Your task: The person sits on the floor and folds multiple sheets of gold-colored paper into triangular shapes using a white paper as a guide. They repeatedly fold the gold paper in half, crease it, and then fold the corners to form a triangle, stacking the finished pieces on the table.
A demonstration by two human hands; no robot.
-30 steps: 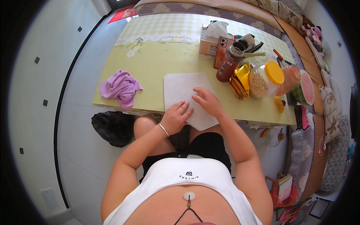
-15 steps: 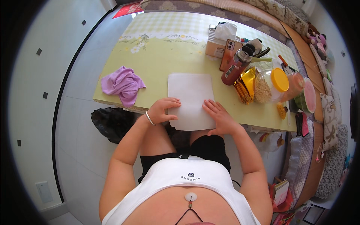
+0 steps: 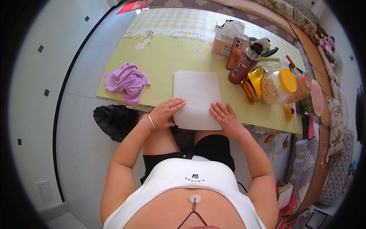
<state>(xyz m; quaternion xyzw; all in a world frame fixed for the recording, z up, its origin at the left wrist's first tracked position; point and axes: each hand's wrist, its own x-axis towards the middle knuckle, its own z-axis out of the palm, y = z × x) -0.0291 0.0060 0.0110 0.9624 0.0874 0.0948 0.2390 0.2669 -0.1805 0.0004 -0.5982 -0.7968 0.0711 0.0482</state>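
Observation:
A stack of white paper sheets (image 3: 196, 89) lies on the table in front of me, its near end reaching past the table's front edge. My left hand (image 3: 169, 111) rests on the left side of the paper, fingers stretched out on it and thumb at the edge. On the opposite side, my right hand (image 3: 226, 117) lies with its fingers spread over the right edge of the sheets. Neither hand grips anything. To the left, a crumpled purple cloth (image 3: 127, 82) sits near the table's front edge.
Along the table's (image 3: 164, 57) right side stand a tissue box (image 3: 223, 44), a phone (image 3: 237, 53), an open maroon flask (image 3: 243, 66), gold packets (image 3: 251, 86), a yellow-lidded jar (image 3: 271, 89) and a cut watermelon (image 3: 314, 97). A black bag (image 3: 114, 122) lies below the left edge.
The sheets' edges look more evenly lined up. My right hand has shifted, its thumb now lifted from the near edge up beside the fingers. The whole view has moved slightly.

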